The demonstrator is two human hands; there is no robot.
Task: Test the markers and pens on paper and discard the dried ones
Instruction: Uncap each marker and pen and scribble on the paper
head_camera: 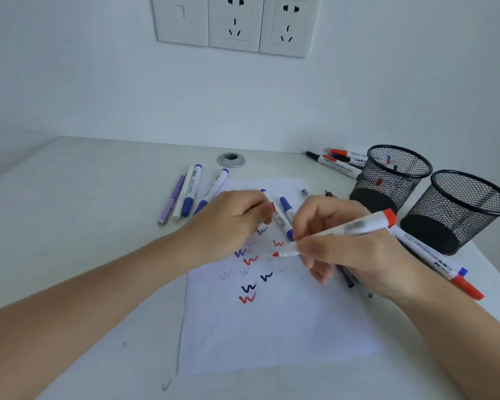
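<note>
**Red marker uncapped, tip poised over the sheet**

Starting left of the paper [272, 336]: a purple pen [172, 199] and blue-capped markers [189, 192] lie side by side. Now the left hand [231, 223], over the sheet's top, fingers curled, thumb and forefinger pinching what looks like a red cap [272, 208]. The right hand [350, 249] pinches the red marker [355, 226], tip just above the scribbles [250, 259]. My call: find a blank patch, press lightly, draw one clean zigzag, judge the ink. Far right, the back mesh cup [387, 180] shows red and blue bits inside; I cannot tell what the front mesh cup [456, 203] holds.
</note>
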